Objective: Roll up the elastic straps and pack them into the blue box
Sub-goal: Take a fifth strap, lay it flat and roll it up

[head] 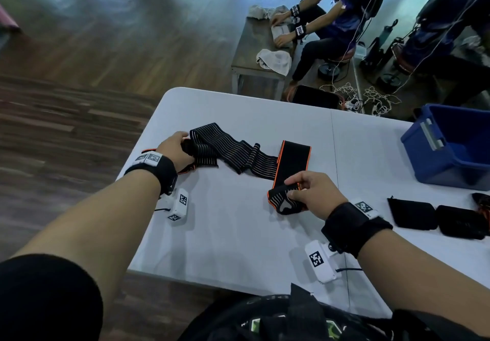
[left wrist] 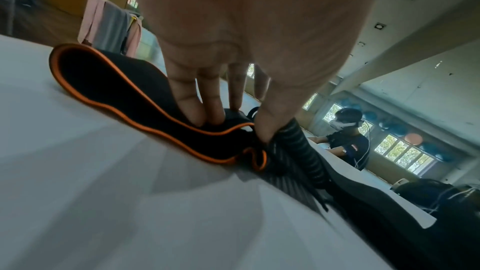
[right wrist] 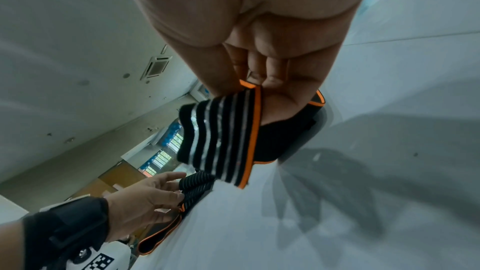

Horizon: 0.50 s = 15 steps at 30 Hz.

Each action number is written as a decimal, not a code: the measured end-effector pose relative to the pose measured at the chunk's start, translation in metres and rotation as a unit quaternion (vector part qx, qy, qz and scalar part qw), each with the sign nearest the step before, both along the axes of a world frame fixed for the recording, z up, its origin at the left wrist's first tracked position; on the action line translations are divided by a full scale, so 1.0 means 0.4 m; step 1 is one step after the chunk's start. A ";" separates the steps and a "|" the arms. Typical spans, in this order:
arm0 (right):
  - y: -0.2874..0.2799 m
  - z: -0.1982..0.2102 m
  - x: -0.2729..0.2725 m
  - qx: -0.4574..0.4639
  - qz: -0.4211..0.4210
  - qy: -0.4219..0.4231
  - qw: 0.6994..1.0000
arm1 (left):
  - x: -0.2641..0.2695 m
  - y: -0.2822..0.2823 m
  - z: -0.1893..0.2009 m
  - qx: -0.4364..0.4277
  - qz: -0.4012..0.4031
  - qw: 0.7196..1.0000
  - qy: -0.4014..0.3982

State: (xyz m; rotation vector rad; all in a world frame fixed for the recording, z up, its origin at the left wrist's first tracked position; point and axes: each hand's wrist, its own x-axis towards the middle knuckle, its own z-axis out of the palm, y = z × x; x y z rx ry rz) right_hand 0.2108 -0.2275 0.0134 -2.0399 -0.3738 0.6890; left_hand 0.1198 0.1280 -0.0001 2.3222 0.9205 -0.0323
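On the white tabletop [head: 238,234] the long strap [head: 233,152] lies stretched from side to side. Left hand [head: 176,149] grips its far end. Right hand [head: 315,194] pinches the near end, closer to the blue box [head: 450,141].

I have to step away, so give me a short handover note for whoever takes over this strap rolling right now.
Left hand: grips the far end of the elastic strap on the white table.
Right hand: pinches the near end, folded over to start a roll.
Blue box: at the table's right, contents not visible.
Black bundles lie on the table below the box.
Done: roll barely begun.
Left: roll the strap, pack it into the box.
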 end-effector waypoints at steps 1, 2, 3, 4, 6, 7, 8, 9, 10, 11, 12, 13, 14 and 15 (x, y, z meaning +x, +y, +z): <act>-0.001 0.002 -0.001 -0.002 -0.002 0.000 1.000 | -0.002 0.005 0.000 0.006 0.000 1.000 0.006; -0.001 0.007 -0.004 -0.006 -0.005 -0.001 1.000 | -0.004 0.011 -0.004 0.015 -0.003 1.000 0.006; -0.003 0.009 -0.006 -0.012 -0.008 0.001 1.000 | -0.008 0.013 -0.007 0.024 -0.007 1.000 0.008; -0.007 0.007 -0.006 -0.021 -0.011 0.003 1.000 | -0.011 0.014 -0.012 0.031 -0.014 0.999 0.008; -0.016 -0.002 -0.005 -0.045 -0.010 0.007 0.999 | -0.017 0.013 -0.021 0.028 -0.024 0.999 0.018; -0.020 -0.006 -0.006 -0.059 -0.005 0.007 0.998 | -0.019 0.011 -0.022 0.026 -0.027 0.999 0.028; -0.024 -0.013 -0.005 -0.072 0.000 0.005 0.997 | -0.020 0.011 -0.022 0.028 -0.031 0.999 0.035; -0.026 -0.020 -0.001 -0.088 0.010 -0.002 0.996 | -0.020 0.009 -0.018 0.032 -0.034 0.998 0.042; -0.028 -0.025 0.003 -0.109 0.023 -0.018 0.994 | -0.020 0.008 -0.013 0.040 -0.039 0.997 0.047; -0.029 -0.027 0.009 -0.131 0.037 -0.037 0.990 | -0.020 0.004 -0.008 0.059 -0.044 0.996 0.054; -0.029 -0.026 0.016 -0.153 0.048 -0.056 0.985 | -0.021 0.000 -0.003 0.085 -0.049 0.993 0.063; -0.028 -0.025 0.026 -0.173 0.053 -0.072 0.981 | -0.024 -0.007 0.004 0.111 -0.050 0.990 0.072; -0.025 -0.024 0.040 -0.192 0.054 -0.086 0.976 | -0.028 -0.013 0.011 0.134 -0.050 0.987 0.076; -0.021 -0.022 0.055 -0.211 0.050 -0.101 0.971 | -0.032 -0.017 0.017 0.147 -0.048 0.985 0.071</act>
